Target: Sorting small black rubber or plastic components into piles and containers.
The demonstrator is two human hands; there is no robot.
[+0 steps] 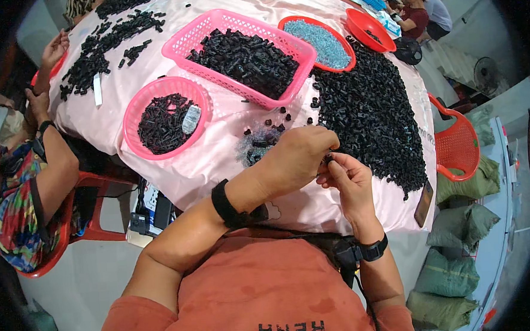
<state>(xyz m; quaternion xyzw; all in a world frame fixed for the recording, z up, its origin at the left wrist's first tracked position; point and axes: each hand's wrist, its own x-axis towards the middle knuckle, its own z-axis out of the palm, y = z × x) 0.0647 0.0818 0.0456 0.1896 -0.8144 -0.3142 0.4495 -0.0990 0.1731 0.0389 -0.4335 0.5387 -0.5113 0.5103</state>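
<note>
My left hand (297,158), its fingers bent and closed, meets my right hand (355,185) over the table's near side. Between their fingertips is a small black piece (328,159), mostly covered by the fingers. My right thumb and index finger pinch it, while the other right fingers curl loosely. Beside my left wrist lies a small heap of clear and dark bits (257,147), partly behind the hand. A few loose black caps (283,118) are scattered just beyond it. A broad pile of black tubular parts (373,112) spreads to the right of my hands.
On the pink cloth (224,128) stand a round pink basket (130,133), a rectangular pink basket (221,81) and a red bowl (351,53) of clear pieces. A phone (424,204) lies at the right edge. A co-worker's hand (55,49) is at left; sacks (460,224) stand right.
</note>
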